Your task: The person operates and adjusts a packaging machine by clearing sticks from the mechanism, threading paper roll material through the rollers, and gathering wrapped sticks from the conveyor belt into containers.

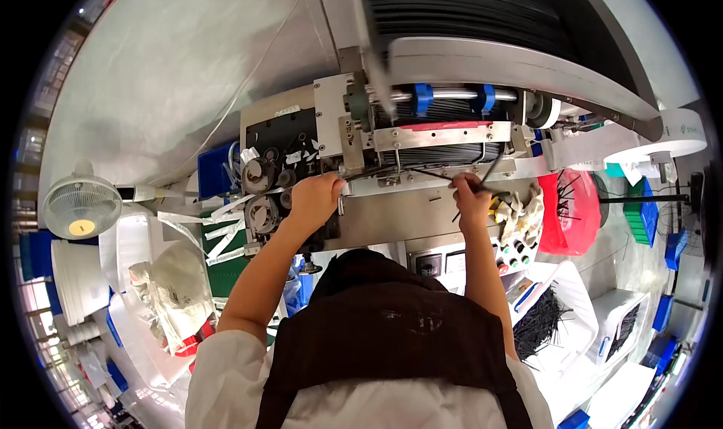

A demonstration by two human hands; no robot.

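My left hand (315,201) is closed at the left end of the machine's feed area, its fingertips by the ends of some thin black strips (369,174). Whether it pinches them is hard to make out. My right hand (471,196) is closed around a few thin black sticks (491,167) that point several ways. Between both hands runs the metal edge of the machine (433,137), with a red strip on its bar and more black strips beneath it. Two blue collars (423,98) sit on a shaft above.
Above is a hopper of black strips (459,7). A white tape roll (678,139), red bag (571,211), gloves (520,214) and push buttons (515,254) are at right. A white bin (584,297) holds black sticks. A fan (83,203) stands left.
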